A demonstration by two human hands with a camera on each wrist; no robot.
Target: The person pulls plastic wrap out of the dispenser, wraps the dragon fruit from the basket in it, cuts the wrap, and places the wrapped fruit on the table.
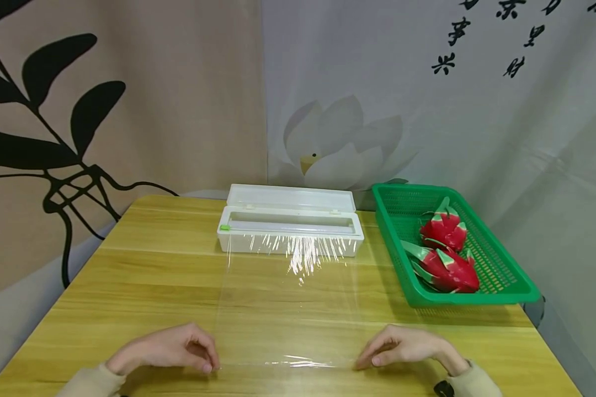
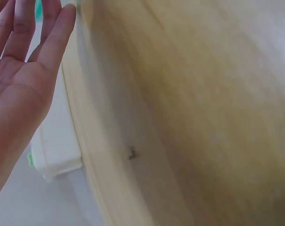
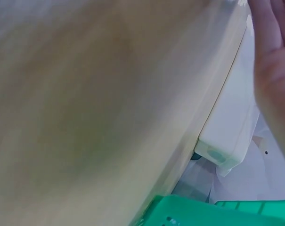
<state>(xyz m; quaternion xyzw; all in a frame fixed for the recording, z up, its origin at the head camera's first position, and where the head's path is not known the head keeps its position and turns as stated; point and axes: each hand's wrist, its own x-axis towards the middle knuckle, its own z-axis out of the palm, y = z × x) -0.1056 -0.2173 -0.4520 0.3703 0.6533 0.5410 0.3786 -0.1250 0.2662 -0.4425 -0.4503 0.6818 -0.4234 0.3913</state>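
A sheet of clear plastic wrap [image 1: 288, 309] stretches toward me over the wooden table from a white dispenser box [image 1: 290, 245], whose lid [image 1: 290, 197] stands raised. My left hand [image 1: 181, 347] pinches the near left corner of the wrap between thumb and fingers. At the near right corner, my right hand [image 1: 402, 348] pinches the wrap in the same way. Part of the left palm and fingers [image 2: 31, 70] shows in the left wrist view, without the wrap's corner. The right wrist view catches only the edge of the right hand [image 3: 274, 75].
At the right of the wooden table [image 1: 144, 264] stands a green plastic basket [image 1: 482, 298] with two dragon fruits, one behind [image 1: 444, 231] and one in front [image 1: 449, 271]. A green slide cutter [image 1: 224, 227] sits at the box's left end. A printed curtain [image 1: 203, 99] hangs behind.
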